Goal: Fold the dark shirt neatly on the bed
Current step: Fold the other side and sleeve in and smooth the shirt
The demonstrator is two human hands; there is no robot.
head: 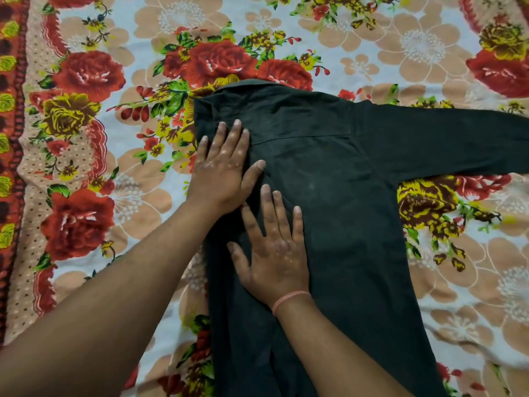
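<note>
The dark shirt [343, 196] lies back-up on the bed, collar at the far end. Its left side is folded in over the body, making a straight left edge. The right sleeve stretches out flat toward the right edge of the view. My left hand [223, 170] lies flat, palm down, on the folded part near the shoulder, fingers spread. My right hand [272, 250] presses flat on the same folded strip lower down, fingers apart; a pink band circles its wrist. Neither hand grips cloth. The shirt's hem runs out of view at the bottom.
The bed is covered by a floral sheet [114, 138] with red roses, yellow flowers and beige blossoms. A dark red patterned border [11, 138] runs along the far left.
</note>
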